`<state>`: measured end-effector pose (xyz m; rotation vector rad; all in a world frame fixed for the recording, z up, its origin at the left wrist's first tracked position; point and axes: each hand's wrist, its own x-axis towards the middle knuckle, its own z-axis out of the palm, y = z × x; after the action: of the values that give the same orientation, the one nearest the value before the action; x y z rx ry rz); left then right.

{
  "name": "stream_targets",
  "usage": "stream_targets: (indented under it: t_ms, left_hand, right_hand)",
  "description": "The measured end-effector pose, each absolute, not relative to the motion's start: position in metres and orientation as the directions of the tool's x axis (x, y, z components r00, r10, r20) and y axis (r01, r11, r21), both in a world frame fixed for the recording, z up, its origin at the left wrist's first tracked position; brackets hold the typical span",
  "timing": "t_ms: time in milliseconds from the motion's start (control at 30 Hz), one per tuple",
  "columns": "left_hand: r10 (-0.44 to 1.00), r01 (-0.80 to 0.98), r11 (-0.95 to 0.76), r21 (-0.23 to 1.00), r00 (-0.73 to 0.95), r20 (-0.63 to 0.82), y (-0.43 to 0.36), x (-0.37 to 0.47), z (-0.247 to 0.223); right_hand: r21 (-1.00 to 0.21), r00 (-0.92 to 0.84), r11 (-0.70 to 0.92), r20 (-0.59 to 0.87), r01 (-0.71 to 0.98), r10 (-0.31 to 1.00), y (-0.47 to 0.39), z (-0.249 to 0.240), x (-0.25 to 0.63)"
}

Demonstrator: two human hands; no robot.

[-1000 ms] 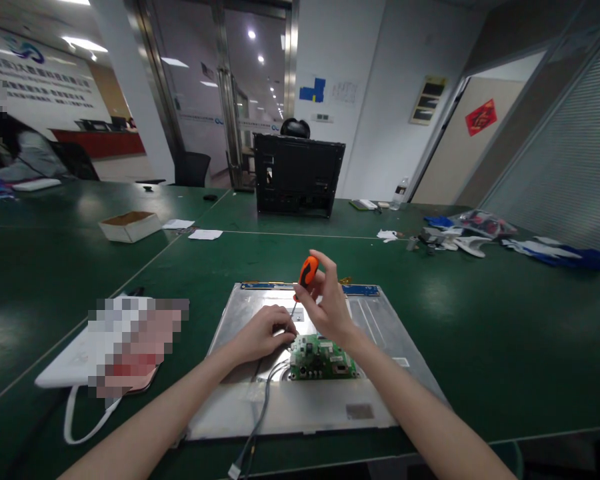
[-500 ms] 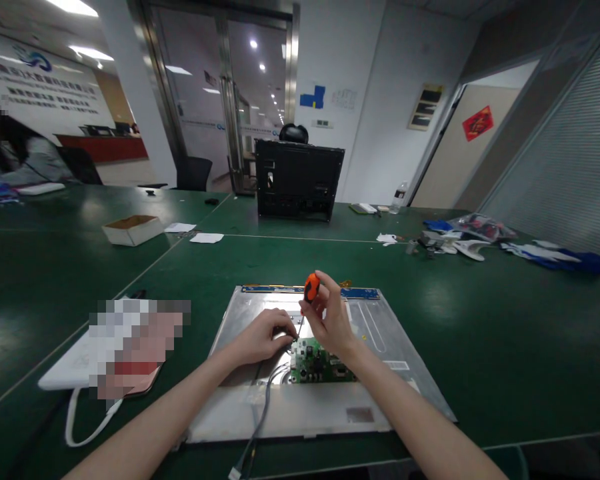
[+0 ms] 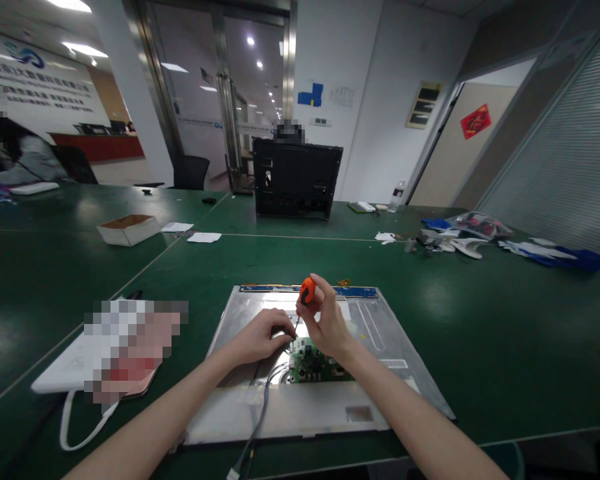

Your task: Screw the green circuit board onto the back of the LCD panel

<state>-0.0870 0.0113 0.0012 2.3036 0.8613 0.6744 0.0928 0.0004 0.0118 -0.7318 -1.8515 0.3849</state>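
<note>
A silver display panel [image 3: 260,413] lies back side up on the green table before me. On it sits a green circuit board [image 3: 313,370], partly covered by my right hand [image 3: 327,323]. That hand is closed on a screwdriver [image 3: 307,291] with an orange and black handle, held nearly upright, its tip at the board's upper left corner. My left hand [image 3: 267,333] rests on the panel beside the tip, thumb and fingers pinched together at the same corner; what they hold, if anything, is too small to make out. A grey cable [image 3: 264,413] runs from the board's left side over the panel's front edge.
Left of the panel lie a white device [image 3: 65,370] and a pink phone-like object [image 3: 145,373], with a white cable [image 3: 65,427]. Farther off are an open box [image 3: 130,232], a black monitor housing [image 3: 297,180], a bottle [image 3: 396,197] and a pile of bags and parts [image 3: 460,237]. A person [image 3: 25,157] sits far left.
The screwdriver handle has tipped slightly to the left in my right hand, its tip staying at the board's corner. My left hand keeps its place. The view has shifted slightly.
</note>
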Motion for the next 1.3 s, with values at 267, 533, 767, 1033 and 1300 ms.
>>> stream_targets:
  t_ms: [267, 533, 767, 1033, 1300]
  left_hand:
    - [0.702, 0.399, -0.619, 0.676, 0.667, 0.249, 0.0123, -0.086, -0.0002]
    - [0.7, 0.389, -0.618, 0.683, 0.668, 0.253, 0.0136, -0.0852, -0.0031]
    - [0.715, 0.426, -0.633, 0.647, 0.643, 0.276, 0.012, -0.085, -0.0017]
    - [0.723, 0.437, -0.626, 0.646, 0.636, 0.269, 0.012, -0.0859, -0.0024]
    - [0.721, 0.428, -0.619, 0.658, 0.643, 0.26, 0.0132, -0.0853, -0.0042]
  right_hand:
    - [-0.565, -0.266, 0.763, 0.719, 0.314, 0.642, 0.0, 0.0119, 0.0916]
    - [-0.501, -0.266, 0.781, 0.749, 0.371, 0.607, 0.0011, 0.0112, 0.0925]
    - [-0.455, -0.302, 0.788, 0.748, 0.415, 0.591, -0.0016, 0.0163, 0.094]
    - [-0.4, -0.306, 0.821, 0.787, 0.406, 0.535, -0.0053, 0.0188, 0.0942]
    - [-0.333, -0.277, 0.836, 0.834, 0.436, 0.477, -0.0011, 0.0144, 0.0924]
